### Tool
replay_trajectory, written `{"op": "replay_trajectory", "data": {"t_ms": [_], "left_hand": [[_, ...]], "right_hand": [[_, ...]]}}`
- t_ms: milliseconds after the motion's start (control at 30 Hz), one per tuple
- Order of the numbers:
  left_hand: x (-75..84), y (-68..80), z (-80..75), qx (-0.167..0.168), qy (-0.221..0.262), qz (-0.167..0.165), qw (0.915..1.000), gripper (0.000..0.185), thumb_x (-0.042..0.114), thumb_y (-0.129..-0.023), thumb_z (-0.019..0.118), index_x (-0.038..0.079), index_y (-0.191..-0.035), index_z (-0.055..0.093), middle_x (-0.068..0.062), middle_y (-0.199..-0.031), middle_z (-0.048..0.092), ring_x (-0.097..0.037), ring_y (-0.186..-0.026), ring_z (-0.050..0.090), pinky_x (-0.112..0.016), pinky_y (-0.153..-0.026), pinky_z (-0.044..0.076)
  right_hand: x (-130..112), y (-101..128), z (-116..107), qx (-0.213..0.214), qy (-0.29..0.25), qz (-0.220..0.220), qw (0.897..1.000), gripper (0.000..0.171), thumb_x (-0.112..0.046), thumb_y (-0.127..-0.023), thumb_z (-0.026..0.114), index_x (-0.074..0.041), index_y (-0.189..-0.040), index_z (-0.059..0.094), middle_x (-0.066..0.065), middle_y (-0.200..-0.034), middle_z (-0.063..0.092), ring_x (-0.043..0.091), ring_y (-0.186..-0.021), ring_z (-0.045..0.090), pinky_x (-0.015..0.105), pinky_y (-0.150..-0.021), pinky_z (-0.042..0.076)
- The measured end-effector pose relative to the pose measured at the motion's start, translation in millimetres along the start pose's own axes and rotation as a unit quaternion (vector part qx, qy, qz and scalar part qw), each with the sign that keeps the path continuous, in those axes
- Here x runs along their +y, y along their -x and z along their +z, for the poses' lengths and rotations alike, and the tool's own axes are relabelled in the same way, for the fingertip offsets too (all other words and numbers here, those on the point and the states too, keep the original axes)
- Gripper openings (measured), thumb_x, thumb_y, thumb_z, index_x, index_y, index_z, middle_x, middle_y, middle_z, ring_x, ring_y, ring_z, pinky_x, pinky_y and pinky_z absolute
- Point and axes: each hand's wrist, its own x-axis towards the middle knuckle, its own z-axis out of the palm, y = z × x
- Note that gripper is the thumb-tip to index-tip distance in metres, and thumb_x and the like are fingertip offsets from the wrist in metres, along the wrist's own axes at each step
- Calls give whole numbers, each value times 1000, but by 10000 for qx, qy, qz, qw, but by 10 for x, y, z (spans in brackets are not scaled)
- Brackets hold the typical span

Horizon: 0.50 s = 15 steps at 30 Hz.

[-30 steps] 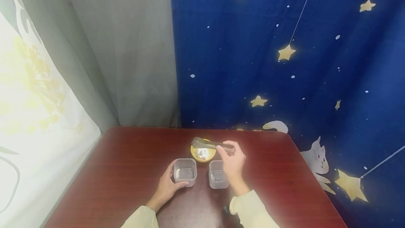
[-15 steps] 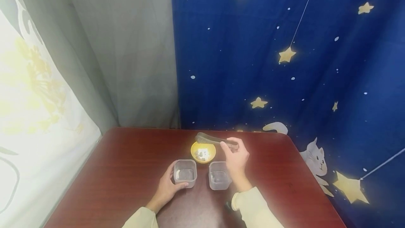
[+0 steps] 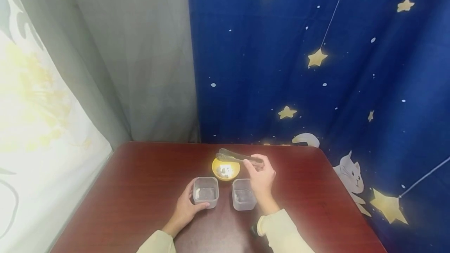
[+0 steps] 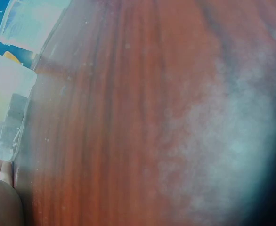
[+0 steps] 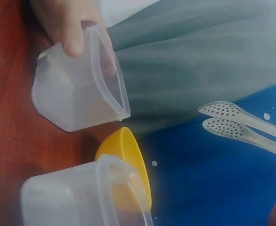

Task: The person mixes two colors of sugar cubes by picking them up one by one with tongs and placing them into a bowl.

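My left hand (image 3: 187, 205) grips a clear square container (image 3: 206, 193) by its left side, thumb along the near wall. A small pale piece lies inside it. Through its wall, the left wrist view shows dark blocky shapes (image 4: 14, 117). My right hand (image 3: 263, 177) pinches a pair of tongs (image 3: 237, 156) above the back of a yellow bowl (image 3: 215, 173). In the right wrist view the tongs' perforated heads (image 5: 220, 109) stand slightly apart with nothing between them. Several small whitish and grey pieces lie in the bowl, blurred by glare.
A second clear container (image 3: 243, 195) stands right of the held one, below my right forearm, with something small and unclear inside. All stand on a dark red table (image 3: 151, 179). Behind it hang a grey curtain (image 3: 151, 57) and a blue star-patterned curtain (image 3: 246, 69).
The tongs in my right hand have risen and shifted slightly right above the bowl, then dipped a little. My left hand and the container it holds have stayed in place.
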Motion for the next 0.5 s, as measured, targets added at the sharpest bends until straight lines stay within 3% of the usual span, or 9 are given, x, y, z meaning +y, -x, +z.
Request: {"op": "replay_trajectory", "data": {"t_ms": [200,400,500], "left_hand": [[-10,-15,-3,-3,-42,-14,10000,103,27,-61,93,10,-147,39,-13,-136,54,-35,-121,53,-50,-104,39],[-14,7,8,-10,-120,10,9999,102,30,-61,92,10,-147,39,-14,-137,53,-36,-121,53,-51,-104,40],[-3,10,-2,9,-118,32,9999,103,30,-61,92,10,-147,39,-15,-138,52,-36,-122,53,-50,-103,40]], "right_hand": [[84,68,19,-130,3,119,9998,26,-5,-77,81,2,-98,68,14,-78,71,19,-68,67,22,-58,53],[467,161,79,-343,14,90,9994,25,-15,-76,84,-12,-97,70,4,-77,72,15,-67,67,24,-59,54],[505,216,95,-442,46,-14,9990,25,-18,-75,84,-15,-96,70,1,-77,72,14,-66,66,25,-59,53]]}}
